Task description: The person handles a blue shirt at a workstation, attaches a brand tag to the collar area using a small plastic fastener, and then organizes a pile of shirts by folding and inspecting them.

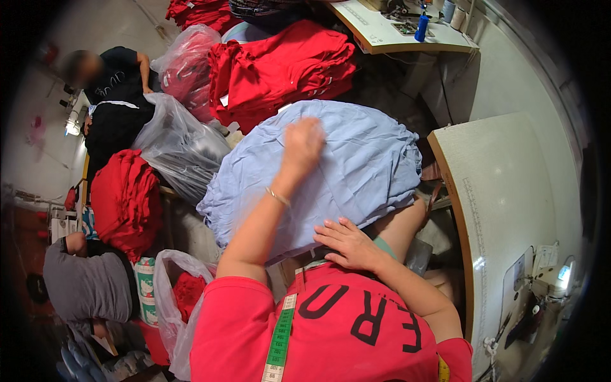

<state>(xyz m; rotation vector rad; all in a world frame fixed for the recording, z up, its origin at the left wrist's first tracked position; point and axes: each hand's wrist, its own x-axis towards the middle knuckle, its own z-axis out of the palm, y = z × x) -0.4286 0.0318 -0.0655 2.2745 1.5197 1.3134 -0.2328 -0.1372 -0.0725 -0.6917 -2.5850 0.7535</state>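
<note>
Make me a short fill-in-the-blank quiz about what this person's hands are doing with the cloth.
1. Both hands rest on a stack of light ____ cloth.
2. The left hand lies ____ up the stack than the right hand.
3. Behind it is a pile of ____ garments.
4. A green measuring ____ hangs over the person's shirt.

Missing words: blue; farther; red; tape

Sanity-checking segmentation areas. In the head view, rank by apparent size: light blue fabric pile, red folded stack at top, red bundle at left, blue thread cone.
1. light blue fabric pile, though it is nearest the camera.
2. red folded stack.
3. red bundle, close to the stack; order unsure.
4. blue thread cone, by far the smallest.
</note>
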